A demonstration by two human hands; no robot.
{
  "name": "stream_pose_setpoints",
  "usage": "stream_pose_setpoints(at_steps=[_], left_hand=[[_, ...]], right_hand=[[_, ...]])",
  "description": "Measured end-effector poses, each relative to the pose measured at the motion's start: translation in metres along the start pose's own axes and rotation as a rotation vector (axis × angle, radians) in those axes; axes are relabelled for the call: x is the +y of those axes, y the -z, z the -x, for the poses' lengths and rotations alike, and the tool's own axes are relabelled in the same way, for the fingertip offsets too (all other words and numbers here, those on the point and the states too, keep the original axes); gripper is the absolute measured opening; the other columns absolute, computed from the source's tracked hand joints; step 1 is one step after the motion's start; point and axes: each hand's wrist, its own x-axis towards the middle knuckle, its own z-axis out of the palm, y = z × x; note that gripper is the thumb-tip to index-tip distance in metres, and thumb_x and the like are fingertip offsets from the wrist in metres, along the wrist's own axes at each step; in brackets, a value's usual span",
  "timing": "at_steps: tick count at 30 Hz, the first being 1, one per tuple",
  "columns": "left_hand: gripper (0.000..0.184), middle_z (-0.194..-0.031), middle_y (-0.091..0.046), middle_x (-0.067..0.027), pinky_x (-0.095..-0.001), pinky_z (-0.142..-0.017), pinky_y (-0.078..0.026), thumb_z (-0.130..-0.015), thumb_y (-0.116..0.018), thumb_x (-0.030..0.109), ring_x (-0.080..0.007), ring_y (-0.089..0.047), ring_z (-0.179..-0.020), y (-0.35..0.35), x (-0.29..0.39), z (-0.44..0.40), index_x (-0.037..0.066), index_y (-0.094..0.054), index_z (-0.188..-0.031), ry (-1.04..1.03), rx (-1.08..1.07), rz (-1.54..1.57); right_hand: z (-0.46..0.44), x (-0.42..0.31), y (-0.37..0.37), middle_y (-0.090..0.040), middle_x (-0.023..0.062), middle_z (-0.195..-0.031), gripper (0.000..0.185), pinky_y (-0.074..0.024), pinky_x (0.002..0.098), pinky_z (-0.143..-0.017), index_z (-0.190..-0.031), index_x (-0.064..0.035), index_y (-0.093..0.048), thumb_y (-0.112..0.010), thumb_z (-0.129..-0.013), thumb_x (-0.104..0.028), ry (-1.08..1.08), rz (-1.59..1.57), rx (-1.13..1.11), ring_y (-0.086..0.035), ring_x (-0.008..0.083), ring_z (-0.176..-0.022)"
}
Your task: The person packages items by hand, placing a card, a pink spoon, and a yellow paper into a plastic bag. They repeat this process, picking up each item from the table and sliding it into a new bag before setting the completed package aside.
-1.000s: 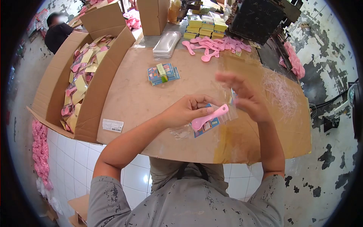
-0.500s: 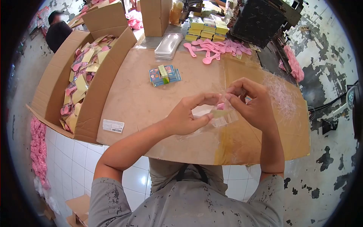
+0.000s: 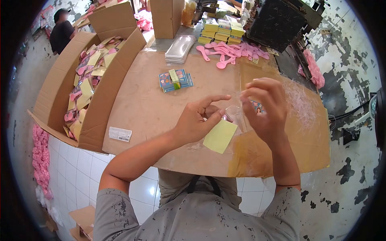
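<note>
My left hand pinches the top of a clear plastic packet between thumb and fingers, its index finger stretched out. A pale yellow card hangs below those fingertips, and a bit of pink shows at the pinch. To the right, my right hand is raised with its fingers curved and apart from the thumb; I see nothing in it. Partly hidden behind that hand, a printed card lies on the cardboard-covered table. Farther off sits a banded stack of blue cards.
A large carton full of packets with pink spoons stands at the left. Clear plastic sleeves, loose pink spoons and yellow card stacks lie at the back. Plastic shreds are at the right, below a black machine.
My right hand has let go of the packet and opened. In my left hand the packet has turned, so the yellow card now faces up. A person at the far left has shifted.
</note>
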Motion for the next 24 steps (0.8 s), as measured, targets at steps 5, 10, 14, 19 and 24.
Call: stream_pose_setpoints(at_steps=[5, 10, 14, 19, 24], left_hand=[[0.056, -0.092, -0.079, -0.0124, -0.0264, -0.078, -0.058, -0.100, -0.059, -0.002, -0.0126, -0.075, -0.087, -0.004, -0.009, 0.002, -0.001, -0.044, -0.154, -0.158, 0.006, -0.174], [0.058, -0.088, -0.079, -0.0125, -0.0269, -0.075, -0.059, -0.097, -0.064, 0.000, -0.0137, -0.076, -0.078, 0.000, -0.018, 0.003, -0.003, -0.046, -0.152, -0.235, -0.017, -0.422], [0.058, -0.086, -0.079, -0.0117, -0.0273, -0.073, -0.059, -0.097, -0.065, 0.002, -0.0126, -0.074, -0.075, -0.001, -0.014, 0.001, 0.000, -0.048, -0.152, -0.195, -0.061, -0.473], [0.054, -0.090, -0.079, -0.0105, -0.0265, -0.075, -0.057, -0.101, -0.062, 0.005, -0.0093, -0.073, -0.083, 0.001, -0.010, -0.001, 0.003, -0.049, -0.153, -0.063, -0.058, -0.319], [0.048, -0.099, -0.079, -0.0110, -0.0267, -0.082, -0.056, -0.104, -0.061, 0.006, -0.0099, -0.072, -0.093, -0.002, -0.009, -0.002, 0.002, -0.050, -0.150, 0.011, -0.031, -0.118]], right_hand=[[0.001, -0.010, -0.012, -0.067, 0.0044, -0.108, 0.019, -0.0449, 0.0397, -0.095, -0.096, -0.0077, -0.070, -0.078, -0.079, -0.009, 0.124, 0.203, -0.110, -0.064, 0.0238, -0.113], [0.006, -0.010, -0.020, -0.064, 0.0050, -0.106, 0.017, -0.0447, 0.0389, -0.095, -0.096, -0.0054, -0.068, -0.073, -0.081, -0.012, 0.192, 0.325, -0.197, -0.062, 0.0231, -0.112], [0.004, 0.002, -0.020, -0.059, 0.0077, -0.101, 0.016, -0.0451, 0.0395, -0.092, -0.097, -0.0042, -0.065, -0.068, -0.082, -0.010, 0.035, 0.290, -0.224, -0.060, 0.0248, -0.107], [0.014, 0.044, 0.025, -0.058, 0.0075, -0.098, 0.009, -0.0476, 0.0352, -0.081, -0.099, -0.0022, -0.059, -0.061, -0.094, -0.010, -0.605, -0.559, -0.276, -0.060, 0.0189, -0.092], [0.079, 0.152, 0.133, -0.061, 0.0047, -0.098, 0.011, -0.0509, 0.0306, -0.081, -0.109, -0.0010, -0.058, -0.057, -0.101, -0.009, -0.848, -1.132, -0.242, -0.062, 0.0132, -0.089]])
